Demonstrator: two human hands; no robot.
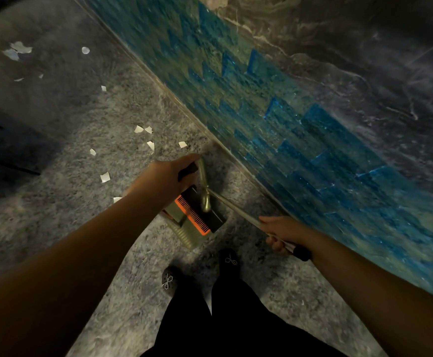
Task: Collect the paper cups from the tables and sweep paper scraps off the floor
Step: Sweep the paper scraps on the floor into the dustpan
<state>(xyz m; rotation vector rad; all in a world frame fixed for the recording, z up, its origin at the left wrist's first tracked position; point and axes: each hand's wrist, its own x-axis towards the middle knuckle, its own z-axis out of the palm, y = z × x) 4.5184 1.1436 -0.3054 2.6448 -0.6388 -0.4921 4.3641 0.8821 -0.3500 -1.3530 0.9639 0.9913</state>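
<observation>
Light, flimsy white paper scraps [105,177] lay unswept while both hands' fingers were clamped on long-handled dustpan [193,217] and broom handle [238,211].

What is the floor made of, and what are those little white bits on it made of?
The floor looks like speckled grey stone, maybe granite or terrazzo, with a dull finish; the mottled grain suggests it. The white bits look like torn paper: thin, flat, matte, with ragged edges. The wall beside them seems to be glossy blue-green tile, going by its brick-like joints.
</observation>
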